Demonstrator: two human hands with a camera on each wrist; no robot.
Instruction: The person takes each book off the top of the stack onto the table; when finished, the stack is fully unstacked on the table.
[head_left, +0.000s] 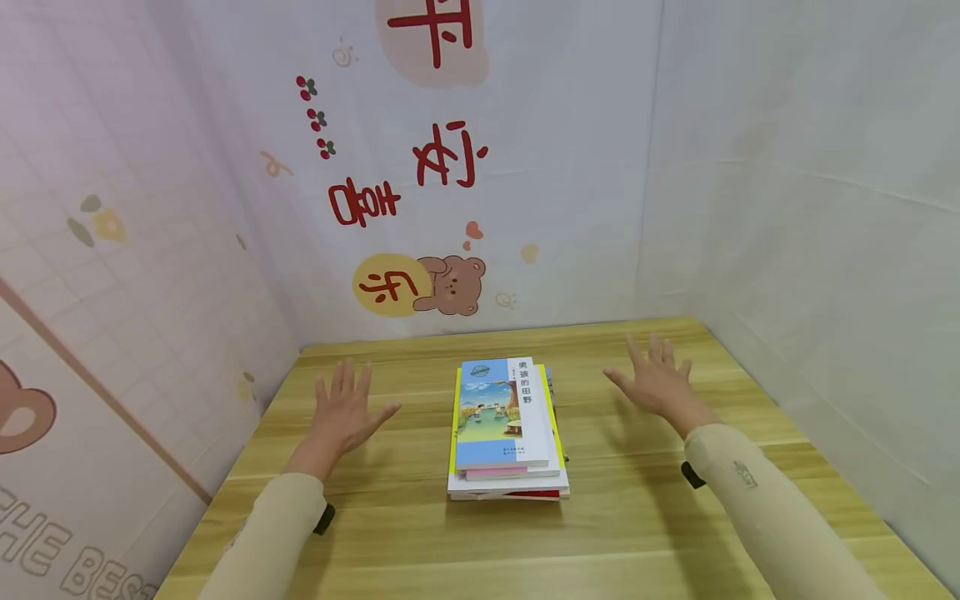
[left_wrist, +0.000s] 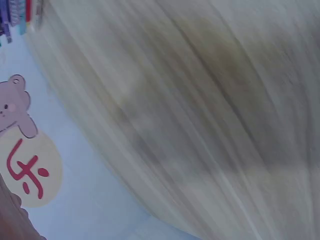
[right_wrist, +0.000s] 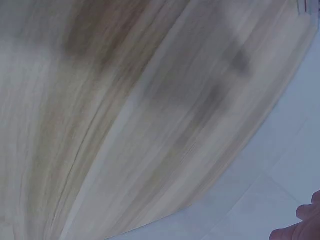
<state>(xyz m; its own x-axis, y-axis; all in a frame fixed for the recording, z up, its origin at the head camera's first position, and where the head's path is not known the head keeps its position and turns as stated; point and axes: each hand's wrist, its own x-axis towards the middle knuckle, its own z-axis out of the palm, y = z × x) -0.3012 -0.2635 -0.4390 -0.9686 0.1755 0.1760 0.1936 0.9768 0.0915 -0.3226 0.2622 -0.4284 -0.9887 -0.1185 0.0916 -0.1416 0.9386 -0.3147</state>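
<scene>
A bare-handed person sits or stands before a pale wood-grain table [head_left: 390, 550], with a neat stack of paperback books [head_left: 508, 429] near its middle, midway between two outstretched arms. The left hand [head_left: 343, 414] is spread to the left of the stack, thumb angled toward the books; the right hand [head_left: 657, 385] is spread on the opposite side, its thumb also pointing inward. Neither hand touches the stack or grips anything; a shadow falls on the wood below the right hand, while it cannot be told whether the left meets the tabletop. The uppermost volume, a blue-and-white book with an illustrated waterside scene [head_left: 491, 410] and dark vertical lettering, lies face up; a bright yellow cover [head_left: 454, 425] shows at its sides, with pink, white and red edges beneath. Cream long sleeves [head_left: 757, 492] cover both forearms, each wrist bearing a small black device [head_left: 324, 519]. Behind the table hangs a white fabric backdrop [head_left: 577, 167] printed with red Chinese characters [head_left: 446, 156] and a brown cartoon bear [head_left: 455, 286].
</scene>
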